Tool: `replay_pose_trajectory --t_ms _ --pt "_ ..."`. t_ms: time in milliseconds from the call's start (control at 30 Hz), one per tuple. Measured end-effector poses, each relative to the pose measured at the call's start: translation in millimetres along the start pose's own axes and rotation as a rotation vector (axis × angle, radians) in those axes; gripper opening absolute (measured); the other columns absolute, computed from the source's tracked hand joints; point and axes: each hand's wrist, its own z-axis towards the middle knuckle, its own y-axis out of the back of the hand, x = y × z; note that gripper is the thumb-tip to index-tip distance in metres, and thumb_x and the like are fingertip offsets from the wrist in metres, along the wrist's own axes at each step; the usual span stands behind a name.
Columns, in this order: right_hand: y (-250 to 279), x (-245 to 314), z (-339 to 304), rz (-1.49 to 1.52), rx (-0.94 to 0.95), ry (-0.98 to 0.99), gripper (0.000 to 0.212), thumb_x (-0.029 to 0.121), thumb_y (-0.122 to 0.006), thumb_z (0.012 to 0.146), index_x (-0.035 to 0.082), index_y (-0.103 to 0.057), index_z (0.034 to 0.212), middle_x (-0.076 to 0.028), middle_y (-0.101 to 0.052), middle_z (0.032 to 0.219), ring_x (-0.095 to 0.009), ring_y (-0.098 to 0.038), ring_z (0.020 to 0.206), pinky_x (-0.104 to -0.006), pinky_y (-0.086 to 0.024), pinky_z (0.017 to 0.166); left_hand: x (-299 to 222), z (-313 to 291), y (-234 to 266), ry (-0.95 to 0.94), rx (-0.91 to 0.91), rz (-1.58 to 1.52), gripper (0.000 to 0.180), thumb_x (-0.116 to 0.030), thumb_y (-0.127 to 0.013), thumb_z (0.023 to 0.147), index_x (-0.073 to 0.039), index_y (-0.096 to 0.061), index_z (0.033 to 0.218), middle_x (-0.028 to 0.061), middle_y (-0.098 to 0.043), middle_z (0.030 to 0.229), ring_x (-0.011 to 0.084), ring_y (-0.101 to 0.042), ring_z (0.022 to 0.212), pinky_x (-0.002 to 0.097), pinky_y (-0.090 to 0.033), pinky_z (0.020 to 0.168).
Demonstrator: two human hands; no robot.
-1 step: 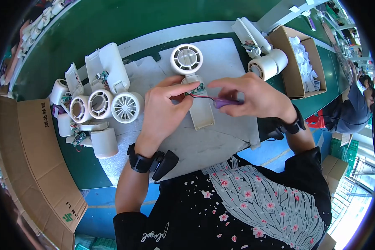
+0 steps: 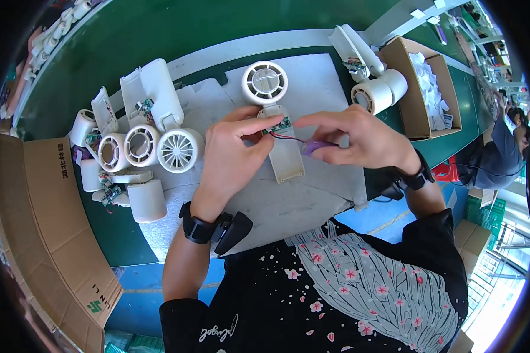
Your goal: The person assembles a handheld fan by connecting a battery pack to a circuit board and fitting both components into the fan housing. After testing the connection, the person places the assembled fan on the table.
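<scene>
A small white handheld fan lies on the grey mat (image 2: 265,212), its round grille head (image 2: 265,83) pointing away from me and its handle shell (image 2: 288,163) open toward me. Thumb and index finger of my left hand (image 2: 232,147) pinch a green circuit board (image 2: 284,124) at the upper end of the shell. Red and dark wires (image 2: 286,137) run from the board to a purple cylindrical battery (image 2: 315,146). My right hand (image 2: 362,138) grips that battery just right of the shell, its index fingertip close to the board's edge. Part of the battery is hidden by the fingers.
Several white fan bodies (image 2: 179,150) with exposed boards stand at the left, beside a large cardboard box (image 2: 47,200). Another opened fan (image 2: 372,94) lies at the far right, near a carton (image 2: 421,117) of white pieces. A person (image 2: 497,153) sits farther right.
The battery in my right hand has tilted slightly and sits a little farther into the fingers. My left hand stays in place on the circuit board.
</scene>
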Motion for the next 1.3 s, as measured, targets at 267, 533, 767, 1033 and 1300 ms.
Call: replay_pose_trajectory --t_ms 267,533,767,1033,1300 --pt "-27 -3 -23 1.085 0.139 -0.138 0.079 -0.005 -0.069 0.074 0.006 -0.034 0.144 -0.015 -0.058 0.113 -0.026 -0.066 0.094 -0.0346 -0.054 0.08 0 -2 2 -0.035 0.019 0.068 0.037 0.002 -0.069 0.075 -0.008 -0.072 0.11 0.0142 -0.065 0.114 0.0179 -0.069 0.09 0.0273 -0.055 0.079" --pt "-23 -7 -21 0.998 0.116 -0.231 0.088 0.008 -0.084 0.06 0.005 -0.042 0.137 -0.012 -0.051 0.123 -0.025 -0.057 0.112 -0.0361 -0.048 0.094 2 -3 -1 -0.168 -0.038 0.126 0.033 -0.003 -0.073 0.072 -0.009 -0.073 0.104 0.0117 -0.068 0.099 0.0201 -0.068 0.072 0.0284 -0.055 0.068" --pt "-26 -8 -17 0.501 0.009 -0.075 0.085 0.016 -0.088 0.054 0.004 -0.05 0.13 -0.006 -0.052 0.123 -0.02 -0.05 0.116 -0.0343 -0.043 0.096 2 -5 -4 -0.221 -0.042 0.136 0.028 -0.005 -0.071 0.074 -0.004 -0.073 0.102 0.0144 -0.066 0.092 0.022 -0.067 0.065 0.0302 -0.053 0.061" --pt "-50 0 -10 0.368 -0.136 -0.004 0.083 0.013 -0.087 0.056 0.007 -0.051 0.13 -0.008 -0.052 0.126 -0.02 -0.052 0.114 -0.0323 -0.044 0.092 -2 -7 5 -0.226 0.038 0.238 0.027 -0.006 -0.068 0.082 -0.008 -0.072 0.109 0.0213 -0.067 0.108 0.029 -0.071 0.079 0.0314 -0.055 0.071" --pt "-68 13 -8 0.029 -0.309 0.091 0.076 0.004 -0.086 0.058 0.005 -0.054 0.126 -0.012 -0.053 0.127 -0.026 -0.055 0.111 -0.0344 -0.049 0.091 -2 -6 6 -0.226 0.055 0.223 0.027 -0.006 -0.066 0.084 -0.01 -0.071 0.111 0.0249 -0.065 0.111 0.0337 -0.07 0.088 0.0327 -0.055 0.074"
